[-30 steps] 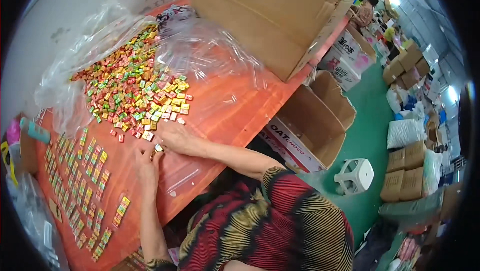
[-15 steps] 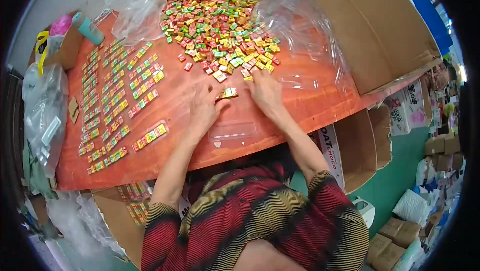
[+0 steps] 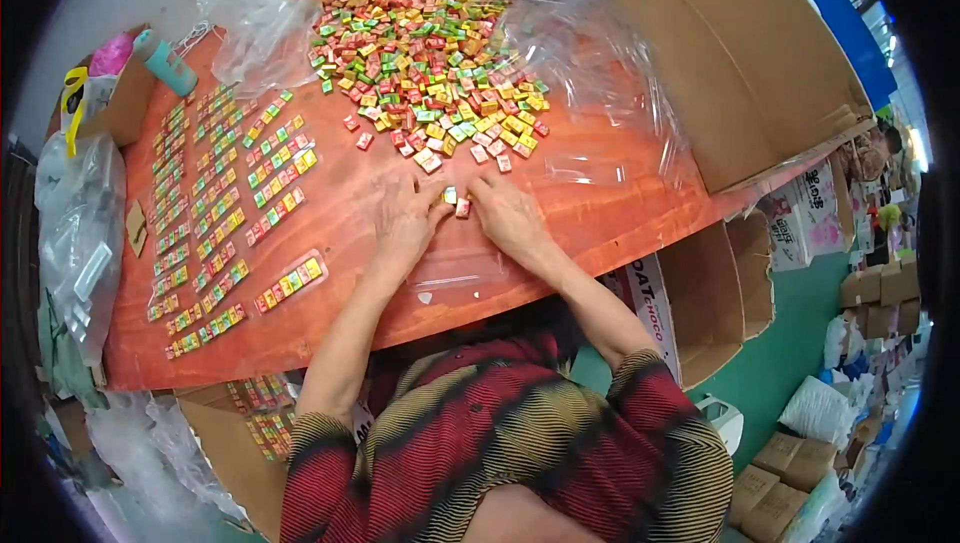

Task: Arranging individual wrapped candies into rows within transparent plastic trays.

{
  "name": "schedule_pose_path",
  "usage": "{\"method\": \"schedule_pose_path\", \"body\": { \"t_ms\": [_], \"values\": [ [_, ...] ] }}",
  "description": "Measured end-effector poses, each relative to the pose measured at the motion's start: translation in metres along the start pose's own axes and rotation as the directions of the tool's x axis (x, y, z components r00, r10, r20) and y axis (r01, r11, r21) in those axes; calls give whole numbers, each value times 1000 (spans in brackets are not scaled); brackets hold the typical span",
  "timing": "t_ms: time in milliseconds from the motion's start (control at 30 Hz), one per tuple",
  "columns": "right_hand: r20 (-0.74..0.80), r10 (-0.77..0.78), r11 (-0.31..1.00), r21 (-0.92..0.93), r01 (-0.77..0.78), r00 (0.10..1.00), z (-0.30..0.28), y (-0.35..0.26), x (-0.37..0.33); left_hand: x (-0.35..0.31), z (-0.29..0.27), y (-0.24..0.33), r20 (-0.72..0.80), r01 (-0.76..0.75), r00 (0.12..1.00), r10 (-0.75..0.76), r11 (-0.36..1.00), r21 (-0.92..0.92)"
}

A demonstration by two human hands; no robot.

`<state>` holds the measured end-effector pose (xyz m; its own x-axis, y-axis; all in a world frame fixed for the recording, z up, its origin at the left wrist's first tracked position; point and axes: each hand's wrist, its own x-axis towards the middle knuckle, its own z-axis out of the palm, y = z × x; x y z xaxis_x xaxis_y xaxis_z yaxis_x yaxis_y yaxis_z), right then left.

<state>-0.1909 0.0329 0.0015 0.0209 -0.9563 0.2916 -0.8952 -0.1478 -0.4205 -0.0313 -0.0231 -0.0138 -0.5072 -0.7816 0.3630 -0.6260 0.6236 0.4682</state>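
Observation:
My left hand is closed around one or more small coloured packs, with a yellow-green pack showing at its fingertips. Beside it, my right hand pinches a small red-and-white pack. The two packs sit close together between my hands, just above the table. Just below my hands lies a clear plastic tray. Beyond them spreads a big pile of small packs in red, yellow, green and orange, its near edge close to my fingertips.
Rows of filled clear trays cover the left of the orange-red table. Clear plastic sheeting lies around the pile. A large cardboard box stands at the right. A teal bottle is at the far left.
My right hand has drawn back from the pile's edge toward my left hand with a red-and-white pack. The packs at my left fingertips have turned. The whole view has shifted slightly.

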Motion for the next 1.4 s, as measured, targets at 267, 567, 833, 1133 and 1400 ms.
{"method": "schedule_pose_path", "body": {
  "t_ms": [267,567,833,1133,1400],
  "values": [
    [-28,102,988,-117,-104,994,-16,33,15,3,-8,14,67,-22,998,18,998,61],
    [18,126,983,-134,-122,992,-27,16,-12,1,-7,5,57,-41,998,40,999,13],
    [76,-219,970,-93,226,973,-8,-4,6,-2,-16,-1,103,-51,993,52,999,-16],
    [120,48,992,-118,-34,992,-9,-9,9,-7,-16,-7,85,-28,996,29,1000,-7],
    [41,-123,992,-17,124,992,-13,8,-2,-4,-17,-1,83,-29,996,31,999,-21]
  ]
}}
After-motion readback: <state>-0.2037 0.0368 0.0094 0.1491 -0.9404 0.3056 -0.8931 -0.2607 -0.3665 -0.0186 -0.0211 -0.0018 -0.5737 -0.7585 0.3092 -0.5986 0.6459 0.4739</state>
